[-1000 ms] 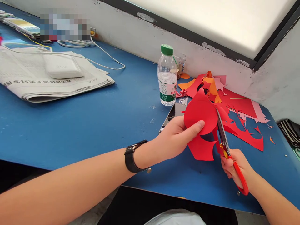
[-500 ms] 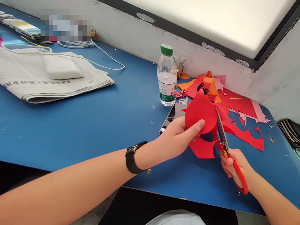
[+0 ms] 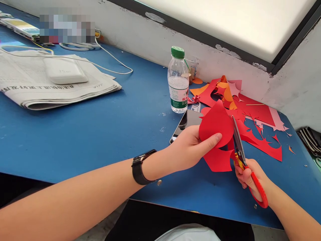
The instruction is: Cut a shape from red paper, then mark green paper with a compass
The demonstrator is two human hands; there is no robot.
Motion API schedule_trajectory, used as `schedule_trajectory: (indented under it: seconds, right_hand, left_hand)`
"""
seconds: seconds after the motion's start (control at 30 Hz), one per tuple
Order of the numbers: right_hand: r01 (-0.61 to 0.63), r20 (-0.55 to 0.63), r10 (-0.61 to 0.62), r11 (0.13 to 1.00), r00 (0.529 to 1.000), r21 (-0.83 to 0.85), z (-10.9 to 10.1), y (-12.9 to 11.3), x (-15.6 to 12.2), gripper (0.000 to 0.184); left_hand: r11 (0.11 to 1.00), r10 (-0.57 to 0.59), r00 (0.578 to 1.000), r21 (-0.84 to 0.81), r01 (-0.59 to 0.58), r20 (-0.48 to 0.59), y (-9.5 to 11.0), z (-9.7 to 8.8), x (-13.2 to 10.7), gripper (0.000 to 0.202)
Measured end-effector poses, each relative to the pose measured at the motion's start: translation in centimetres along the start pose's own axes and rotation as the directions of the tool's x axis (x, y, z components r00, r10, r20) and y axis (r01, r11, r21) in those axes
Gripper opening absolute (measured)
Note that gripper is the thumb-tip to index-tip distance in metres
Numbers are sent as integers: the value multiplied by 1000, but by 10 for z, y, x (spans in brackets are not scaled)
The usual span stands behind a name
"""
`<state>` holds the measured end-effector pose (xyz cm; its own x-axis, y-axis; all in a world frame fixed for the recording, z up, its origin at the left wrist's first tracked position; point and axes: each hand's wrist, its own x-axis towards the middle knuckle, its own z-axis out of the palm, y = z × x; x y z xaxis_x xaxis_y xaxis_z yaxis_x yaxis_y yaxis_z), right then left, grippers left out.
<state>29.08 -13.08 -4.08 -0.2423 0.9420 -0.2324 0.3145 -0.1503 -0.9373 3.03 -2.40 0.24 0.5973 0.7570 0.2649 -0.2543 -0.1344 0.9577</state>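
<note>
My left hand pinches a rounded piece of red paper, thumb on top, holding it above the blue table. A black watch sits on that wrist. My right hand grips red-handled scissors; their blades run along the right edge of the red paper, cutting into it. A red offcut hangs below the held piece.
A water bottle with a green cap stands behind the paper, a phone lies beside my left hand. Red, orange and pink paper scraps litter the right. A newspaper with a white device and cables lies far left.
The scissors have worked slightly further along the curved edge, and my left hand has turned the red paper a little. Both hands stay in nearly the same place.
</note>
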Motion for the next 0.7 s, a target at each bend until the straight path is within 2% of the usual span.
schedule_trajectory:
  seconds: [0.2, 0.47, 0.7]
  right_hand:
    - [-6, 8, 6, 1000, 1000, 22, 1, 1, 0, 82]
    - [29, -20, -29, 1000, 999, 3, 2, 4, 1, 80]
    - [48, -34, -49, 998, 998, -28, 3, 3, 2, 76]
  left_hand:
    - [998, 39, 999, 39, -40, 20, -1, -1, 0, 30]
    - [1000, 23, 998, -23, -22, 50, -1, 0, -1, 27]
    - [997, 20, 1000, -79, -19, 12, 2, -1, 0, 40]
